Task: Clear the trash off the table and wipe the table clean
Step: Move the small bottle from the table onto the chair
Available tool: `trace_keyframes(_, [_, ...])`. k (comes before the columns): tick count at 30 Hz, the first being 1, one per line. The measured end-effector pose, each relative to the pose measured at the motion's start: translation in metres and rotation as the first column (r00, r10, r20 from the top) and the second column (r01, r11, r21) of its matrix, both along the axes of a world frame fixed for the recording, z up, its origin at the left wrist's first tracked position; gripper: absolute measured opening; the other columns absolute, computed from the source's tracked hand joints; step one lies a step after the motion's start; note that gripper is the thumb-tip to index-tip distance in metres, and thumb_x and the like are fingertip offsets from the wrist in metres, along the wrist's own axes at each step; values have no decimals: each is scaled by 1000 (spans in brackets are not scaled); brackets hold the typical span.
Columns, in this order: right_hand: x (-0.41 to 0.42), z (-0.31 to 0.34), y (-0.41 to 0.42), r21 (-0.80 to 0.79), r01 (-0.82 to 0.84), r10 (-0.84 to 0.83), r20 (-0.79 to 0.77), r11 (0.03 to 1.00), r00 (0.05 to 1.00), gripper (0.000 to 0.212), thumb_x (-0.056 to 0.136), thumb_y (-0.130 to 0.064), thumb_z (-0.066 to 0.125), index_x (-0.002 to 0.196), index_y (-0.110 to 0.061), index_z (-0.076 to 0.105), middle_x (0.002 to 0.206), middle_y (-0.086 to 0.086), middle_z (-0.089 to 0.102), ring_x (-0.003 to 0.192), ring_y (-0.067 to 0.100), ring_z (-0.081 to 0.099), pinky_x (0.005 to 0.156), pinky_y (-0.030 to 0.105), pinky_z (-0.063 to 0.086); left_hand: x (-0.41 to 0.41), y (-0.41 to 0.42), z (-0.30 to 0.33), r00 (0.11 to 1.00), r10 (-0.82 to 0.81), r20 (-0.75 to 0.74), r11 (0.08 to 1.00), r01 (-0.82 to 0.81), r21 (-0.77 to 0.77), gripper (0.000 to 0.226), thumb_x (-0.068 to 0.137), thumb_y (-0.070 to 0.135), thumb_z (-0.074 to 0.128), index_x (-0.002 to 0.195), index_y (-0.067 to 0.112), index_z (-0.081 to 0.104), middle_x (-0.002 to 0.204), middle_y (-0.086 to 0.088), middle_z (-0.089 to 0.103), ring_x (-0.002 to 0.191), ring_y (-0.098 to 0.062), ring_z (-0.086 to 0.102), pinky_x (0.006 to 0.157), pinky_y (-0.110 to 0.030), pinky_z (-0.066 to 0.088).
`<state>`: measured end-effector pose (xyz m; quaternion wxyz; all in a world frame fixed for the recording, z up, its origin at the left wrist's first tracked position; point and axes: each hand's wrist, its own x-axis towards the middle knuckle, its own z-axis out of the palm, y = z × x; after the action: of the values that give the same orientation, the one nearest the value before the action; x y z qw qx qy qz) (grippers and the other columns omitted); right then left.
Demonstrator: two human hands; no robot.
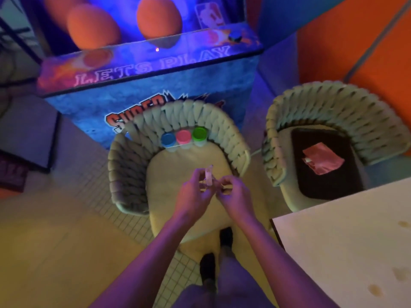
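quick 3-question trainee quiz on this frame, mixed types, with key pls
1. True or false: the three tubs stand on the table.
2. What lies on the dark cushion of the right chair? A) pink cloth B) cup C) phone
3. Fill in: the left hand and right hand together hold a small pale ____ over the chair seat.

Key: 1 false, they sit at the back of the seat. 2 A, the pink cloth. 3 item; blurred, kind unclear.

Probably an arcade lounge, basketball game cabinet (151, 90), woven chairs (178, 138), neon light
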<state>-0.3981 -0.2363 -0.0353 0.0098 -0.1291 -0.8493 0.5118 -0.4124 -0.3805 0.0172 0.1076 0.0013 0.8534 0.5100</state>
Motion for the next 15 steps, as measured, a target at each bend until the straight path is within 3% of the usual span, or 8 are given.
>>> trace_keyframes(3, [-26,-10,-12,-26,-68,69,24,997,997,22,76,-16,80,94,-19,67,95,-4,69,87,10,69,76,38,60,-19,-10,-6,998,62,19,998,-61,-31,45,83,55,71,117,28,57,102,18,73,96,-3,71,82,-44,59])
trace_keyframes(8, [-75,-24,-21,-31,-166,168,108,986,980,19,77,-17,80,92,-19,68,90,-10,71,82,2,67,75,30,58,-57,-16,-20,983,174,63,983,-170,-73,42,79,63,69,107,32,60,97,22,73,93,-5,72,81,-45,59])
trace_keyframes(15, [-144,-52,-18,-2,-294,290,168,956,942,21,76,-17,80,86,-25,64,87,-11,70,81,5,67,74,32,58,-114,-9,-48,960,260,100,959,-245,-143,27,88,44,74,107,29,62,96,17,75,93,-7,72,79,-42,59])
